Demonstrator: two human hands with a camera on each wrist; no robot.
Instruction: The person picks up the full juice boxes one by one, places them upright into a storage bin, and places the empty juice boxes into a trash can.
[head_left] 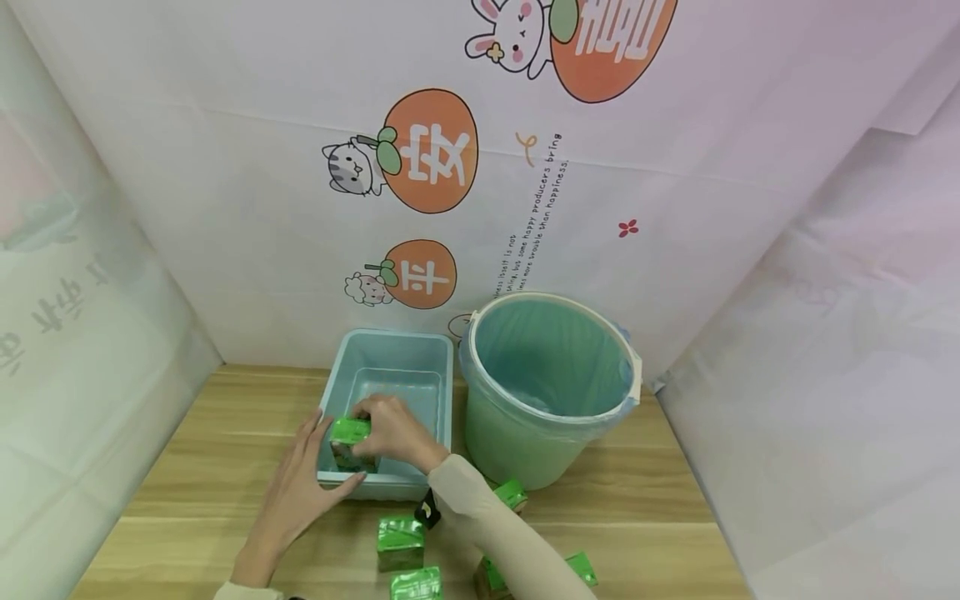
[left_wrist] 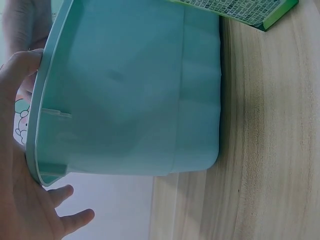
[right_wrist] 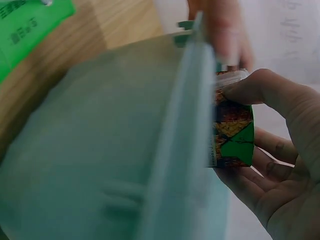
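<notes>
A small green-topped carton (head_left: 350, 430) is in the front left corner of a light blue plastic tub (head_left: 448, 383). My right hand (head_left: 395, 430) reaches over the tub and grips this carton between thumb and fingers. In the right wrist view, the carton (right_wrist: 235, 132) shows a brown picture and a green corner, with a clear strip along its top. My left hand (head_left: 298, 492) spreads round the tub's front left corner. Its thumb (left_wrist: 27, 62) touches the rim, and its other fingers are extended along the left side.
Right of the tub stands a pale green bucket (head_left: 517, 446) with a plastic bag lining it. Several green-topped cartons lie on the wooden table, including one carton (head_left: 401, 542) just before the tub. White printed sheets (head_left: 262, 208) enclose the back and sides.
</notes>
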